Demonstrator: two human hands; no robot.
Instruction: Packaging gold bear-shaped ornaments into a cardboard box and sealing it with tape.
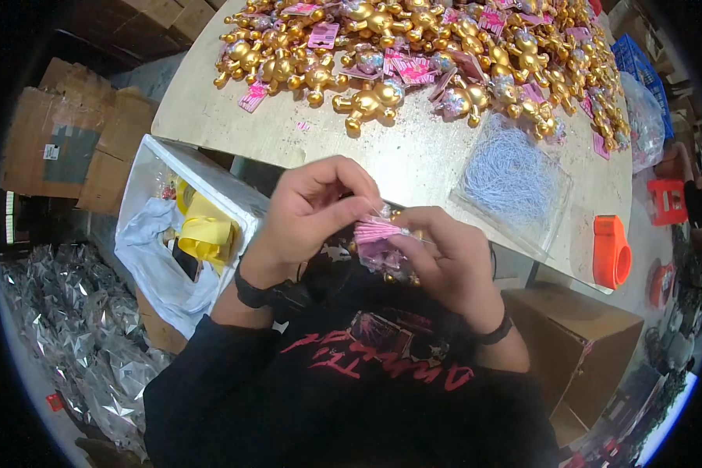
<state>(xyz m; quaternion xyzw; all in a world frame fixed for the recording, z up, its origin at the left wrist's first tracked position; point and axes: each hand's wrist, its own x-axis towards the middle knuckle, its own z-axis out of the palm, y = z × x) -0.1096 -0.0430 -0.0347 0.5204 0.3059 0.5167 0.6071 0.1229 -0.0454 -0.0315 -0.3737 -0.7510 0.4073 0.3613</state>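
Observation:
Close to my body, below the table's near edge, my right hand (454, 261) pinches a pink-striped card tag (377, 231) between thumb and fingers. A gold figure ornament in clear wrap hangs under the tag, mostly hidden by the tag and my fingers. My left hand (316, 207) is closed in a pinch at the tag's upper left, on a thin pale string that shows faintly at the fingertips. On the table, a tangled bundle of pale blue-white strings (515, 171) lies in a clear shallow tray (550, 234).
Many gold figure ornaments (370, 105) with pink tags are heaped across the far table (199, 109). An orange tape dispenser (611, 253) stands at the right edge. A white foam box (203, 175) is left, a cardboard box (573, 335) right, silver stars (86, 327) lower left.

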